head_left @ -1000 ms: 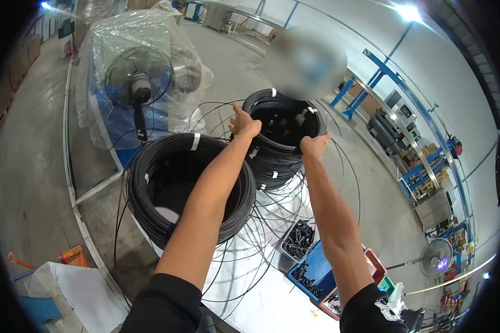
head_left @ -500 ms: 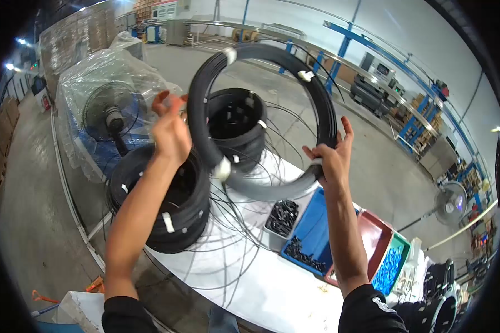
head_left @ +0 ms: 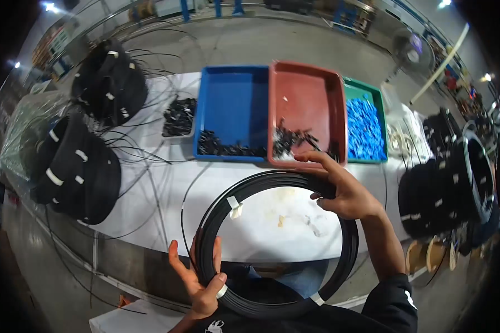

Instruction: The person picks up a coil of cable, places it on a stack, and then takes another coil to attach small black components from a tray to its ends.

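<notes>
A coil of black cable (head_left: 350, 250), bound with white tape at several places, is held tilted close to my body, over the near edge of the white table. My left hand (head_left: 200, 286) grips its lower left side, thumb over the front and some fingers stretched out behind. At the upper right, my right hand (head_left: 347, 191) is closed around the coil, its thumb inside the ring and its fingers over the outer edge. One loose strand of cable arcs out along the coil's left side.
Beyond the coil stand a blue tray (head_left: 236, 105) and a red tray (head_left: 308, 100) with small black parts, and a green tray (head_left: 375, 94) of blue parts. Stacked black coils are at left (head_left: 94, 183) and right (head_left: 428, 194). A fan (head_left: 414, 53) stands behind.
The coil has come down from above the table to near my body. My left hand, blurred beside it before, now grips it. My view has turned right and down.
</notes>
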Demonstrator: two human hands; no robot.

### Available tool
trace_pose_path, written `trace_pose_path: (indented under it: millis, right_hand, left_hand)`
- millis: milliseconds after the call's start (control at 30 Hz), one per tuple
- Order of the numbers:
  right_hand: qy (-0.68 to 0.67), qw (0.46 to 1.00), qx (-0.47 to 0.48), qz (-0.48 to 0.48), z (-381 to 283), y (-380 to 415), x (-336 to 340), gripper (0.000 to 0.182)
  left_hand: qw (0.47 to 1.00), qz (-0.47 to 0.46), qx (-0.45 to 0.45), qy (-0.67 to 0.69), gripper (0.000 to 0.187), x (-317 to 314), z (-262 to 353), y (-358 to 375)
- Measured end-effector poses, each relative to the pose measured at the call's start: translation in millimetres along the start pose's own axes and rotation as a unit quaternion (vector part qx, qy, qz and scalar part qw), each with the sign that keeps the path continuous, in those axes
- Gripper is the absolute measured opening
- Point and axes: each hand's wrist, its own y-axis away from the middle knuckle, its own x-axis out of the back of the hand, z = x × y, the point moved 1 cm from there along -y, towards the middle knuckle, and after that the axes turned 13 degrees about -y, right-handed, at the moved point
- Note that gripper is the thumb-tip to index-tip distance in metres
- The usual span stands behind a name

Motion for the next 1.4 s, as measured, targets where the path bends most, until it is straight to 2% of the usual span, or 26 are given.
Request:
trace_pose_path:
  millis: [33, 67, 133, 200, 267, 333, 400, 467, 500, 533, 600, 667, 700, 733, 767, 800, 867, 967, 1000, 1067, 1167, 1200, 1233, 1333, 1367, 1400]
  right_hand:
    - [-0.033, 0.999, 0.01, 0.007, 26, 12, 2, 0.09]
    - [0.041, 0.999, -0.003, 0.007, 48, 20, 4, 0.092]
    - [-0.03, 0.999, 0.007, -0.013, 83, 28, 1, 0.094]
    - [0.008, 1.0, -0.023, -0.015, 116, 27, -1, 0.098]
    - [-0.027, 0.999, -0.014, -0.015, 140, 24, -5, 0.099]
    - [-0.054, 0.997, -0.06, -0.011, 168, 19, -1, 0.1]
    - [-0.026, 0.999, -0.04, -0.004, 199, 12, 2, 0.098]
    - [0.065, 0.993, 0.081, 0.047, 213, 4, 3, 0.098]
    - [0.098, 0.994, 0.012, 0.054, 204, 7, 4, 0.094]
    - [0.191, 0.971, 0.097, 0.105, 189, 15, -1, 0.078]
    - [0.222, 0.947, 0.072, 0.22, 187, 32, 23, 0.056]
    - [0.271, 0.873, 0.035, 0.405, 193, 65, 75, 0.039]
    - [0.354, 0.785, 0.047, 0.506, 201, 84, 108, 0.034]
    - [0.43, 0.708, 0.039, 0.559, 187, 107, 127, 0.034]
    - [0.453, 0.646, 0.092, 0.607, 208, 129, 167, 0.038]
    - [0.5, 0.535, 0.018, 0.681, 229, 146, 202, 0.049]
    - [0.408, 0.558, -0.169, 0.702, 226, 167, 226, 0.057]
    - [0.266, 0.69, -0.11, 0.664, 259, 182, 276, 0.056]
    - [0.196, 0.737, -0.083, 0.642, 260, 181, 289, 0.054]
    - [0.175, 0.733, -0.064, 0.654, 238, 170, 292, 0.04]
    - [0.178, 0.773, 0.081, 0.604, 223, 146, 305, 0.022]
    - [0.166, 0.792, 0.125, 0.575, 202, 130, 288, 0.017]
    - [0.143, 0.798, 0.087, 0.579, 160, 102, 237, 0.019]
    - [0.162, 0.856, 0.184, 0.455, 140, 45, 193, 0.02]
    - [0.179, 0.858, 0.208, 0.434, 142, 25, 182, 0.019]
    - [0.191, 0.857, 0.209, 0.431, 133, 4, 157, 0.02]
  left_hand:
    - [0.999, -0.015, -0.033, 0.001, 0.11, 2, -24, 3]
    - [0.999, -0.029, -0.031, 0.0, 0.11, 9, -48, 8]
    - [0.995, -0.066, -0.048, -0.061, 0.102, 26, -88, 22]
    - [0.994, -0.054, -0.045, -0.081, 0.096, 32, -113, 37]
    - [0.982, 0.068, 0.013, -0.176, 0.093, 33, -125, 43]
    - [0.988, 0.077, -0.024, -0.128, 0.087, 28, -128, 38]
    - [0.988, 0.118, 0.034, -0.098, 0.083, 26, -127, 37]
    - [0.988, 0.123, 0.018, -0.093, 0.079, 36, -139, 32]
    - [0.981, 0.137, -0.008, -0.134, 0.08, 37, -141, 31]
    - [0.972, 0.151, -0.031, -0.175, 0.081, 38, -145, 31]
    - [0.975, 0.151, -0.025, -0.161, 0.075, 41, -149, 33]
    - [0.974, 0.18, -0.008, -0.139, 0.068, 37, -151, 33]
    - [0.978, 0.175, 0.002, -0.116, 0.062, 35, -147, 34]
    - [0.977, 0.176, 0.003, -0.117, 0.062, 34, -143, 34]
    - [0.977, 0.165, 0.02, -0.135, 0.06, 34, -140, 34]
    - [0.975, 0.157, 0.038, -0.151, 0.059, 35, -137, 34]
    - [0.977, 0.153, 0.039, -0.144, 0.055, 37, -136, 32]
    - [0.986, 0.099, 0.085, -0.101, 0.053, 44, -139, 29]
    - [0.986, 0.112, 0.089, -0.089, 0.053, 45, -142, 26]
    - [0.985, 0.102, 0.072, -0.117, 0.052, 49, -146, 28]
    - [0.982, 0.112, 0.055, -0.145, 0.049, 52, -160, 26]
    - [0.98, 0.107, 0.037, -0.164, 0.048, 53, -161, 29]
    - [0.977, 0.114, 0.029, -0.178, 0.046, 50, -160, 30]
    - [0.969, 0.089, 0.045, -0.226, 0.044, 53, -169, 37]
    - [0.952, 0.091, 0.036, -0.29, 0.044, 43, -153, 40]
    - [0.95, 0.093, 0.04, -0.295, 0.044, 39, -148, 41]
